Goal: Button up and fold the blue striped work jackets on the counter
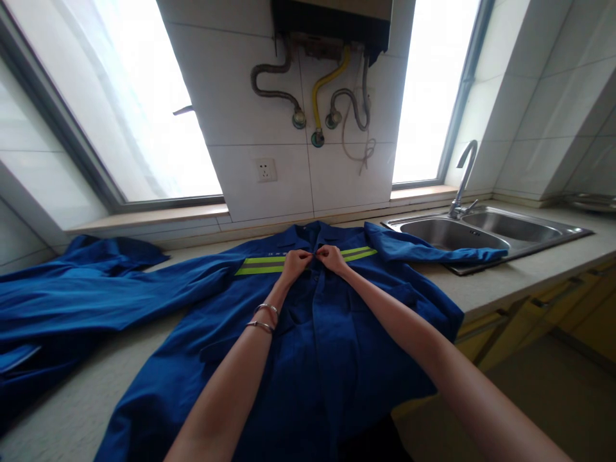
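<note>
A blue work jacket [269, 359] with yellow-green and grey reflective bands lies spread front side up on the countertop, its collar toward the wall. At the upper part of its front opening, my left hand [297, 262] pinches the fabric edge. Close beside it, my right hand [331, 258] pinches the opposite side, and the fingertips of both hands nearly meet. Whether a button is between the fingers is too small to tell. Below the hands the front placket runs down toward me. One sleeve [433, 247] reaches over the sink's edge.
More blue clothing [58, 301] is heaped at the left of the counter [539, 269]. A double steel sink [510, 224] with a faucet [464, 179] is on the right. A water heater [332, 25] with pipes hangs above a wall socket [265, 170]. Yellow cabinets [534, 321] stand below.
</note>
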A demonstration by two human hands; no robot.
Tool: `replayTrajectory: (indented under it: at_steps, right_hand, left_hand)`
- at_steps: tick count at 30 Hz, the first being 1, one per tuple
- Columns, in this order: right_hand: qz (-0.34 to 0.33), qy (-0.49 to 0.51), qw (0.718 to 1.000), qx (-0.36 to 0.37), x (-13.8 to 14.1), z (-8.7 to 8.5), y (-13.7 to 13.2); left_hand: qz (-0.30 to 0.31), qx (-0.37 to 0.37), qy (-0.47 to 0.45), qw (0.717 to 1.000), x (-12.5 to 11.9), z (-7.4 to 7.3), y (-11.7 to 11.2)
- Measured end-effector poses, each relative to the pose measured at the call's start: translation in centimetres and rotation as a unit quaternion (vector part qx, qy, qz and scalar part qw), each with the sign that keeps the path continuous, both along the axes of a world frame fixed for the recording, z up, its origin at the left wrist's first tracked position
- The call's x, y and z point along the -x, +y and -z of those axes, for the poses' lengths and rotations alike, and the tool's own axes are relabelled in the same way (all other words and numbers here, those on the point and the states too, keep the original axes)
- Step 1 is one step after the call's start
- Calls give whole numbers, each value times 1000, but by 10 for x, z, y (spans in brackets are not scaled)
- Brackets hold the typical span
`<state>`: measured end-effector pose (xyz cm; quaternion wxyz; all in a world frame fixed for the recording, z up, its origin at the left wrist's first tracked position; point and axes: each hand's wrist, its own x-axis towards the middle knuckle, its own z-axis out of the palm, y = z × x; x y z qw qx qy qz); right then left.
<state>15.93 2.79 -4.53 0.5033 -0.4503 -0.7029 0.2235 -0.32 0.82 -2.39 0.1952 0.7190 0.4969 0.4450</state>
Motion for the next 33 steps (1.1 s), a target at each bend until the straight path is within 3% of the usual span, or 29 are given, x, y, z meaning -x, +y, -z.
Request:
replayTrajectory:
  at_steps: [5, 10, 22, 33]
  right_hand:
    - [11, 18, 999, 36, -1, -10, -10]
    - [11, 18, 999, 45, -2, -9, -6]
    - [46, 51, 995, 76, 2, -8, -1]
    - [22, 106, 984, 142, 1, -12, -6]
  left_hand:
    - [-10, -34, 63, 997, -6, -3, -5]
    - [-52, -61, 103, 992, -16, -6, -12]
    - [-55, -51, 75, 994, -20, -7, -11]
    - [-52, -70, 68, 994, -20, -5, -14]
